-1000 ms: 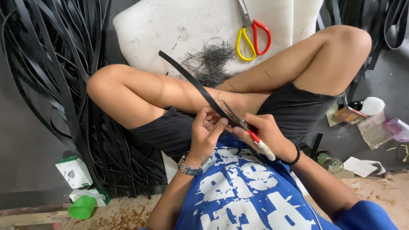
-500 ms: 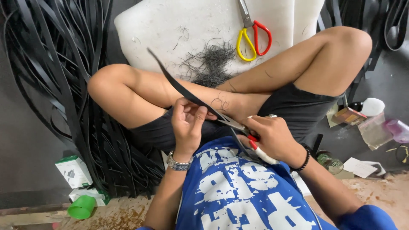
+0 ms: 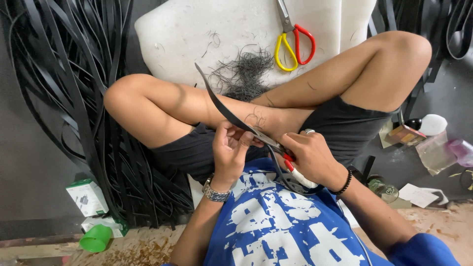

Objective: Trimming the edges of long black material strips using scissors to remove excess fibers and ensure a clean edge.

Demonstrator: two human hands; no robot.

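Observation:
I sit cross-legged and look down at my lap. My left hand (image 3: 231, 150) pinches a long black strip (image 3: 217, 101) that curves up and away over my shin. My right hand (image 3: 310, 157) grips a pair of scissors with red and white handles (image 3: 294, 172), and their blades meet the strip just beside my left fingers. A thin black trimming hangs from the cut down over my blue shirt. A heap of fine black shavings (image 3: 244, 74) lies on the white foam pad (image 3: 187, 34) beyond my legs.
A second pair of scissors with yellow and red handles (image 3: 294, 42) lies on the pad. Many black strips (image 3: 74, 98) are piled at the left. A white box (image 3: 88, 197) and a green cup (image 3: 96, 239) sit at lower left; plastic bags and small containers (image 3: 433, 143) at right.
My left hand has slid along the strip, first outward and then back toward the scissors. The strip's free end has swung and now stands higher over my shin.

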